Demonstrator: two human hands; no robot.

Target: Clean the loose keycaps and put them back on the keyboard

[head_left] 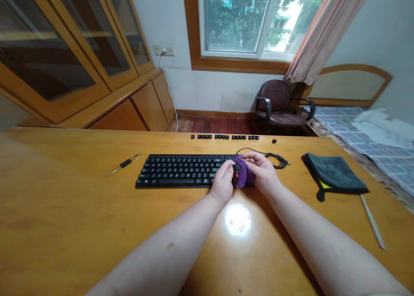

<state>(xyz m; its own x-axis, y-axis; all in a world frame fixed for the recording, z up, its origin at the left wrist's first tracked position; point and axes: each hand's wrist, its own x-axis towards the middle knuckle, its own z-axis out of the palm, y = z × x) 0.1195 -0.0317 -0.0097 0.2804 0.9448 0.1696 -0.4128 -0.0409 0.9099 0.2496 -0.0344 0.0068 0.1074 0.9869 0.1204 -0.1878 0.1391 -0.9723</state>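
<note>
Purple cloth (245,176), L hand (223,182), R hand (264,174) (pinching)

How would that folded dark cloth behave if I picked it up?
The folded dark cloth would probably sag, since its layers look soft. It may unfold, as nothing visible binds its layers. Being flat, it's unlikely to roll if pushed.

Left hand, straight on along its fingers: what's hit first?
Likely the bunched purple cloth in the right hand, just past the small black square keycap the left hand pinches. Cloth and keycap may touch; depth is unclear.
</note>
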